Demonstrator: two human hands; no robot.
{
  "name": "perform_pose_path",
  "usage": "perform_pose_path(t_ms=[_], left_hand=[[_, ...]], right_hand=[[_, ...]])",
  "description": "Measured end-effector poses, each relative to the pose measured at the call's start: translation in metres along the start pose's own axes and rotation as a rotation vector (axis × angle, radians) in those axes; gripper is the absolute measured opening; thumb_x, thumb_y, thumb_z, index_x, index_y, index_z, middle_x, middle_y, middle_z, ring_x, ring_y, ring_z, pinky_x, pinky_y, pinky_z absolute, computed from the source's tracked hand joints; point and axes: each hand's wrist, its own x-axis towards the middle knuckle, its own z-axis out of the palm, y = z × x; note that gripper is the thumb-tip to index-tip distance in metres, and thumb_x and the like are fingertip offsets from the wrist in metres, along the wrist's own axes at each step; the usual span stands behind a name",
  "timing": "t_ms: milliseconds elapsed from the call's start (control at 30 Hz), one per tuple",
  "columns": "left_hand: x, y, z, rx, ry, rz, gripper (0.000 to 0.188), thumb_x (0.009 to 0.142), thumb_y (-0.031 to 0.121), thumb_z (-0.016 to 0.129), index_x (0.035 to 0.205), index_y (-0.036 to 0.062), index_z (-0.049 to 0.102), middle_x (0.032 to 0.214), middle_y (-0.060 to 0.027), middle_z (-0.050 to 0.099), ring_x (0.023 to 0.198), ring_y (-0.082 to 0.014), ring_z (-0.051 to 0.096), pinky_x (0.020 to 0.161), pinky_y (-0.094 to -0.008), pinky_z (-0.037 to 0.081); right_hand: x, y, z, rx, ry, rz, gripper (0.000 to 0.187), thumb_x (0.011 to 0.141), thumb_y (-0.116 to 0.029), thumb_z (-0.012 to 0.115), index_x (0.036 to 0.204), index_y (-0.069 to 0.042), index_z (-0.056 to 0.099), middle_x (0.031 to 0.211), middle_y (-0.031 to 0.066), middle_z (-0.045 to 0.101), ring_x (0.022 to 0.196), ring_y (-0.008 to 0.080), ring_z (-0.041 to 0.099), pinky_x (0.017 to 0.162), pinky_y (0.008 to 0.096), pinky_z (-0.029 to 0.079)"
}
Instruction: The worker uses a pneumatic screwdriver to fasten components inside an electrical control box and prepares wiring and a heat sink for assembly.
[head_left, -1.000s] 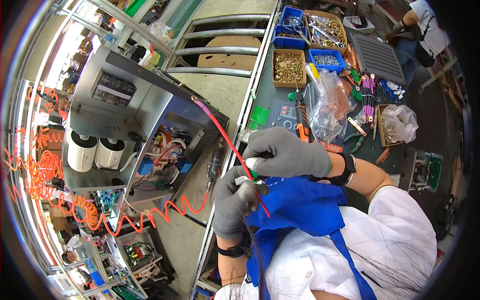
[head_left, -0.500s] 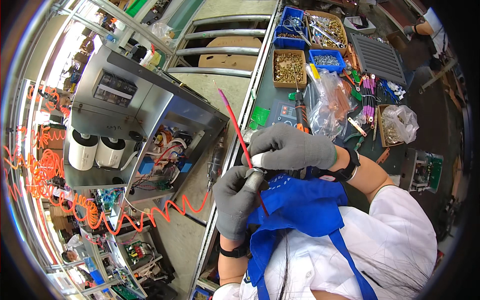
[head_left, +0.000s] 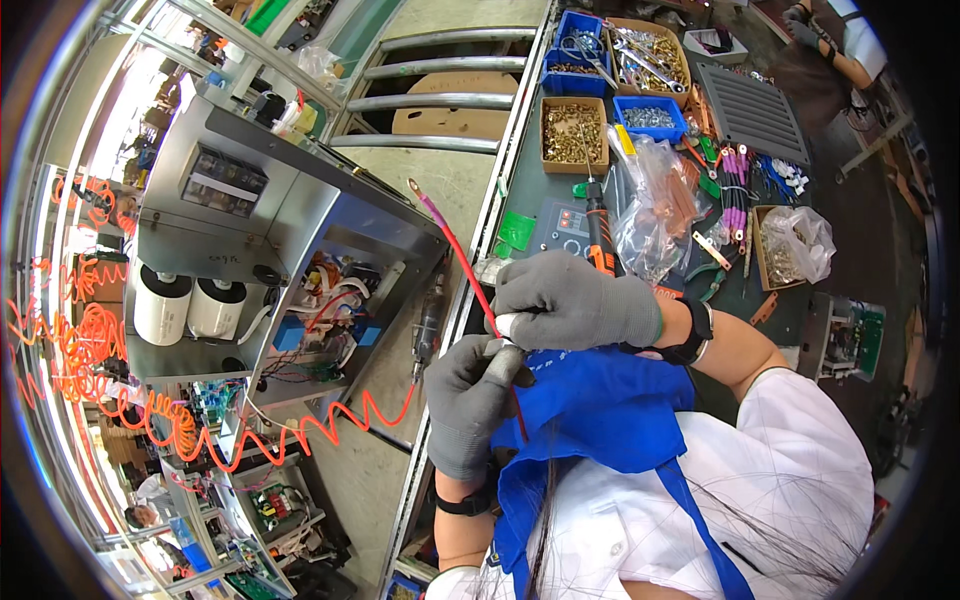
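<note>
A red cable [head_left: 470,272] slants up and left out of my two hands; its far end has a purple sleeve and a ring terminal [head_left: 413,186]. My left hand [head_left: 466,402], in a grey glove, pinches the cable from below between thumb and fingers. Just above it, my right hand [head_left: 572,300], gloved too, is closed around the same cable. Between the two sets of fingertips something white shows, too small to make out. The cable's lower end runs down in front of my blue apron [head_left: 600,410].
Right on the bench lie an orange-black screwdriver [head_left: 599,228], a plastic bag [head_left: 645,215], boxes of screws [head_left: 574,135], a grey vented panel [head_left: 752,113] and purple-sleeved cables [head_left: 735,195]. Left stands a metal cabinet [head_left: 260,200], with a coiled orange hose [head_left: 335,425]. Another person's arm [head_left: 835,55] is far right.
The cable's terminal end has swung a little left and down, and its ring now faces the view. My hands keep their grip, barely shifted. At far right, the other person's arm has moved.
</note>
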Motion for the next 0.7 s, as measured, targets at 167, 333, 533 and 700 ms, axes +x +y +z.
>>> perform_pose_path(t_ms=[167, 333, 533, 700], left_hand=[[-0.0024, 0.0068, -0.0019, -0.035, -0.036, -0.126, 0.017, 0.092, 0.017, 0.066, 0.093, -0.0001, 0.068, 0.074, -0.0056, 0.07, 0.052, -0.0051, 0.052, 0.048, -0.0199, 0.038], [-0.0028, 0.0085, -0.0001, -0.035, -0.015, -0.143, 0.017, 0.093, 0.017, 0.065, 0.094, 0.0001, 0.068, 0.074, -0.0054, 0.07, 0.05, -0.0045, 0.05, 0.047, -0.0189, 0.035], [-0.0003, 0.0038, 0.0025, 0.0, -0.018, -0.071, 0.021, 0.092, 0.024, 0.065, 0.091, 0.0029, 0.067, 0.07, -0.0039, 0.068, 0.046, -0.0042, 0.047, 0.041, -0.0196, 0.028], [-0.0023, 0.0006, 0.0043, 0.013, -0.031, -0.063, 0.022, 0.093, 0.023, 0.064, 0.091, 0.0014, 0.067, 0.072, -0.0052, 0.069, 0.047, -0.0034, 0.046, 0.042, -0.0196, 0.029]], right_hand=[[-0.0041, 0.0076, -0.0028, 0.29, -0.099, 0.135, 0.026, 0.089, -0.021, 0.058, 0.098, -0.001, 0.072, 0.083, 0.0131, 0.067, 0.076, 0.0244, 0.064, 0.072, 0.0361, 0.051], [-0.0068, 0.0106, -0.0051, 0.479, -0.089, 0.177, 0.033, 0.093, -0.026, 0.054, 0.103, 0.001, 0.07, 0.088, 0.0144, 0.066, 0.079, 0.0231, 0.064, 0.074, 0.0349, 0.051], [-0.0061, 0.0028, -0.0053, 0.159, -0.057, 0.151, 0.028, 0.092, -0.024, 0.064, 0.097, 0.002, 0.069, 0.087, 0.014, 0.068, 0.082, 0.0231, 0.065, 0.075, 0.0353, 0.052], [-0.0048, 0.005, -0.0078, 0.124, -0.07, 0.069, 0.025, 0.092, -0.022, 0.064, 0.098, 0.002, 0.07, 0.089, 0.013, 0.069, 0.083, 0.0243, 0.066, 0.078, 0.0359, 0.052]])
